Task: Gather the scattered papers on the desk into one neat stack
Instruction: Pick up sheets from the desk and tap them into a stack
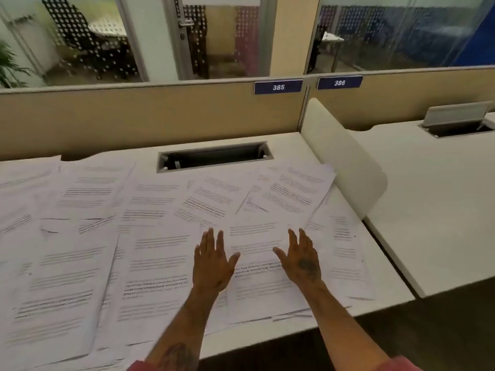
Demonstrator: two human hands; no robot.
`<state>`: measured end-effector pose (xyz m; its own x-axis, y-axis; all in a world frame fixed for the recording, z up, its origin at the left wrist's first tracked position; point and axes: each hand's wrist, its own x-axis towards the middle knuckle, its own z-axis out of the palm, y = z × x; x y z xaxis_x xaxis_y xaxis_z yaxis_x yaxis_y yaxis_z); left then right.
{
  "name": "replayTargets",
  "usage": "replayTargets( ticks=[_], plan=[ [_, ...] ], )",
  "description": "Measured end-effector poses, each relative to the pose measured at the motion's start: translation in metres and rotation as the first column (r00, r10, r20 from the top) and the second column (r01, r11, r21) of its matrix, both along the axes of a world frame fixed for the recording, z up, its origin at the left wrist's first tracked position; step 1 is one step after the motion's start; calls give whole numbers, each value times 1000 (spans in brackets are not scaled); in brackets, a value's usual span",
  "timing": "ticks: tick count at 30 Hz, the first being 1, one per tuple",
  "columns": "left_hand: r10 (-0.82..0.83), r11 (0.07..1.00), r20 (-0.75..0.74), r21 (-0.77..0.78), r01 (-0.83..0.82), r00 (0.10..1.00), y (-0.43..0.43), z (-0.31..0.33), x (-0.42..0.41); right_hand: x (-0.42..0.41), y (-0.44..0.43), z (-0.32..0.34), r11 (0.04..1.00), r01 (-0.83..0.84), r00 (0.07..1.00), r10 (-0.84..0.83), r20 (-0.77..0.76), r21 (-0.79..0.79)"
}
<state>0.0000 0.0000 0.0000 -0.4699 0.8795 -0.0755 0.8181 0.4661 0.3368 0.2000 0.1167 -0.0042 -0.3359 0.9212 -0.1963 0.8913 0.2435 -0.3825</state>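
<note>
Several printed white papers (88, 236) lie scattered and overlapping across the white desk (385, 279), from its left edge to its right end. My left hand (213, 261) and my right hand (301, 257) hover palm down with fingers spread over one sheet (257, 250) near the desk's right side. That sheet lies between the two hands. Neither hand holds anything. I cannot tell whether the palms touch the paper.
An open cable slot (214, 156) sits at the back of the desk. A cream side divider (342, 156) separates it from the neighbouring desk (442, 199) on the right. A beige partition (134, 116) with labels 385 and 386 runs behind.
</note>
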Motion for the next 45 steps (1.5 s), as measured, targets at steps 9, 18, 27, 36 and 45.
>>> replayTargets(
  ticks=[9,18,27,36,45],
  plan=[
    [180,968,219,-211,-134,959,17,-28,44,3,4,-24,980,182,981,-175,81,-85],
    [224,974,369,-98,-202,902,32,-28,54,-16,12,-12,892,388,832,-448,-328,-234],
    [326,834,880,-97,-543,345,31,-7,25,-14,27,-3,808,269,572,-572,-588,-524],
    [142,784,977,-11,-620,162,-3,18,-21,-90,8,82,854,-166,555,-333,-763,-493],
    [-163,724,975,221,-654,149,-90,66,-129,-199,-61,141,736,-485,461,-243,-854,-472]
  ],
)
